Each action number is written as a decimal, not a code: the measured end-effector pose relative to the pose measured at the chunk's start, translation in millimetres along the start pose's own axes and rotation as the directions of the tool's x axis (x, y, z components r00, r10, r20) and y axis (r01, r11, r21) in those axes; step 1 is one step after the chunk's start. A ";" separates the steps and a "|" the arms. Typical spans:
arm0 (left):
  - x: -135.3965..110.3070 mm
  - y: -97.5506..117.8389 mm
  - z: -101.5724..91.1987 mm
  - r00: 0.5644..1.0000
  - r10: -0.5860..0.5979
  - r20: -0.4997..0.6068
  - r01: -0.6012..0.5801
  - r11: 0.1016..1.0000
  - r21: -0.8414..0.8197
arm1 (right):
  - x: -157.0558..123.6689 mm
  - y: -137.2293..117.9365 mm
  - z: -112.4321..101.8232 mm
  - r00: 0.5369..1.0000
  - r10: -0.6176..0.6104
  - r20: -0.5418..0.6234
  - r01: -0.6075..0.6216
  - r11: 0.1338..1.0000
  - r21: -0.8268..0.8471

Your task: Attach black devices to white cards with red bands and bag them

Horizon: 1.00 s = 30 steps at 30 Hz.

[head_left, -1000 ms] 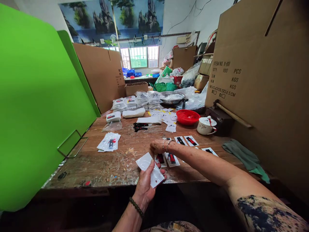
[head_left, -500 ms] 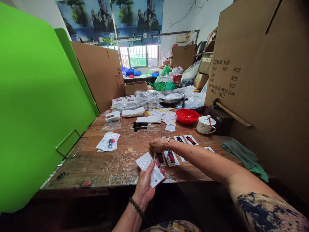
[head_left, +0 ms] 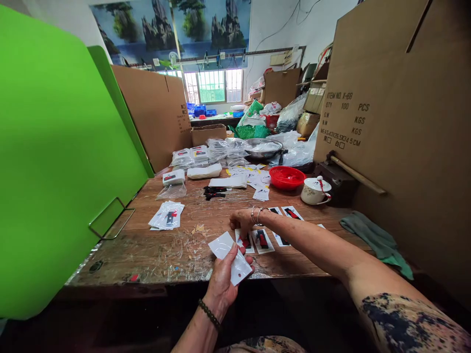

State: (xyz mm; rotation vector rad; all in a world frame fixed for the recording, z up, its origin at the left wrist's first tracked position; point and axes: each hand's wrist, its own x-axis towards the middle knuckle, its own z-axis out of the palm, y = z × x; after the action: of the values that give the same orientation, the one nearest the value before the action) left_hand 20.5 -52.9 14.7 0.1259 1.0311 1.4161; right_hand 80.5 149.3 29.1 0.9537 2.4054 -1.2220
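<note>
My left hand [head_left: 223, 274] is closed around a white card [head_left: 223, 244] with a small hole near its lower end, held tilted above the table's front edge. I cannot tell whether more cards lie under it. My right hand [head_left: 243, 220] reaches across, fingers curled and pointing down onto a card with a red and black piece [head_left: 244, 242]; whatever may be between the fingertips is hidden. Beside it lies another card with a red and black piece [head_left: 262, 240]. More such cards [head_left: 292, 213] lie in rows, partly covered by my right forearm.
A pile of cards [head_left: 167, 215] lies left on the wooden table [head_left: 191, 211]. Black pieces [head_left: 214, 192], white strips [head_left: 228, 182], bagged packs [head_left: 200, 154], a red basket [head_left: 287, 177], a lidded mug [head_left: 315, 190] and a cloth [head_left: 371, 239] stand around. Cardboard [head_left: 397, 147] walls the right, a green panel [head_left: 66, 162] the left.
My right hand has shifted slightly and its fingers now point down on the nearest card. My left hand keeps its hold on the white card. The view has moved a little.
</note>
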 end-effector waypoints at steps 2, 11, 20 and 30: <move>0.7 0.3 -1.9 1.000 -0.012 0.004 0.012 1.000 -0.021 | -2.3 1.3 0.9 1.000 -0.006 -0.011 0.006 0.999 0.045; 9.2 39.5 -24.8 0.979 0.151 -0.135 -0.186 0.936 -0.298 | -37.9 -3.4 16.6 0.977 -0.171 -0.124 0.203 0.601 0.773; 10.0 55.0 -37.3 0.957 0.250 -0.148 -0.290 0.854 -0.432 | -54.8 -33.2 109.0 0.972 -0.100 -0.211 0.224 0.149 0.963; 2.9 51.6 -39.1 0.902 0.402 -0.157 -0.431 0.807 -0.403 | -45.6 -52.0 144.2 0.933 0.140 -0.331 0.345 -0.096 0.934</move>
State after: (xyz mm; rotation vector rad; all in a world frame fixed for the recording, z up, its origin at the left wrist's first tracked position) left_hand -43.6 -58.0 23.0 -0.0216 0.7389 2.0367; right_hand 72.9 -7.2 -2.9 1.2913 1.1249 -3.3901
